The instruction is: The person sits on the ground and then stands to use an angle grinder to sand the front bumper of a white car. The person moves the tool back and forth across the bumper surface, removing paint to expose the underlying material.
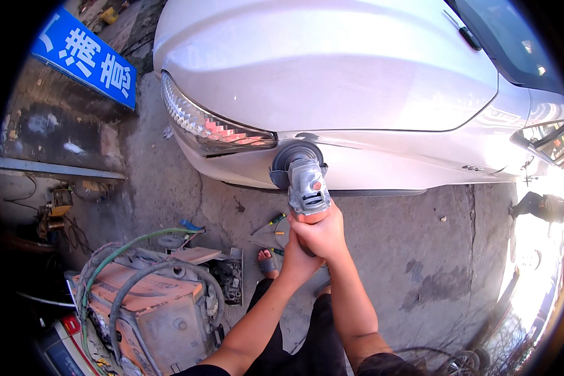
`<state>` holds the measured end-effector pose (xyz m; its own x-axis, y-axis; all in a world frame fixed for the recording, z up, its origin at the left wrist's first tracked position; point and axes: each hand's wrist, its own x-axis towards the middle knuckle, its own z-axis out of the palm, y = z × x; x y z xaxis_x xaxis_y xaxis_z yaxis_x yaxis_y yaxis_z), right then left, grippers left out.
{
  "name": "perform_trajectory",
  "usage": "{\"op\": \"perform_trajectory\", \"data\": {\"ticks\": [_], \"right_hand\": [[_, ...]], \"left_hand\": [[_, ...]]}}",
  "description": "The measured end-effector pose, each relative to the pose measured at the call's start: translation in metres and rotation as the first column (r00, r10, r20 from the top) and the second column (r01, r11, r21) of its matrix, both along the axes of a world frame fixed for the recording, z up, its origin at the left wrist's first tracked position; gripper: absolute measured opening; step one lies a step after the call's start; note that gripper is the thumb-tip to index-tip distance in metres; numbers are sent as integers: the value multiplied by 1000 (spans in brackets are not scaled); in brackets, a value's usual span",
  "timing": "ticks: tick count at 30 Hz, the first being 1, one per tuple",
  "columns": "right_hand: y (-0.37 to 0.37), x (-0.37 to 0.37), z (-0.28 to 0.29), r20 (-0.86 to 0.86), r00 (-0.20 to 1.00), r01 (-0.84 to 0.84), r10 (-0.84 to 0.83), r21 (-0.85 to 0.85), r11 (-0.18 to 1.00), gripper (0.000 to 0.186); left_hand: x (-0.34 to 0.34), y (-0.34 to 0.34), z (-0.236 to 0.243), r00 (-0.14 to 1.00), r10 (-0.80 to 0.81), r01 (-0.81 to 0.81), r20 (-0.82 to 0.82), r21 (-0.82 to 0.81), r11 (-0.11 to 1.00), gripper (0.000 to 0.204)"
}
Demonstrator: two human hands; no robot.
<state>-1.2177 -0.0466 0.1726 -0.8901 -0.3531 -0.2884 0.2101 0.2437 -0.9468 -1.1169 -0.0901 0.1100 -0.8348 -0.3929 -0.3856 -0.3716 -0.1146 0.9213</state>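
An angle grinder (309, 187) with a worn grey head and an orange-red body is held out in front of me. My right hand (326, 230) wraps round its body, and my left hand (301, 258) closes round the rear end below it. The round dark disc (297, 153) at its front lies at the fender of a silver-white car (382, 150), just behind the headlight (213, 125). Whether the disc touches the paint I cannot tell. A dark patch (307, 136) shows on the bodywork right beyond the disc.
At the lower left stands an orange-and-grey machine box (150, 294) draped with hoses (150, 241). Hand tools (274, 220) lie on the concrete floor (382, 250) near my foot. A blue sign (91, 59) is at the upper left. Another person's leg (532, 203) shows at the right.
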Motion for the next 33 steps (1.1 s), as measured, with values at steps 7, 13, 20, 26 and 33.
{"op": "perform_trajectory", "data": {"ticks": [7,13,20,26,33], "right_hand": [[1,0,1,14,1000,1,-1,-23,1000,51],[-1,2,6,12,1000,11,-11,18,1000,53],[0,5,8,29,1000,7,-8,45,999,53],[-4,2,20,33,999,-5,3,76,997,48],[-1,1,30,55,998,1,-5,73,997,49]], "left_hand": [[3,-1,0,1000,-20,20,4,8,1000,93],[2,0,12,1000,10,-9,-16,52,999,81],[1,2,22,999,22,-19,-45,65,998,83],[0,2,20,998,-6,6,-66,1,1000,100],[3,4,23,1000,-19,19,2,2,1000,101]]}}
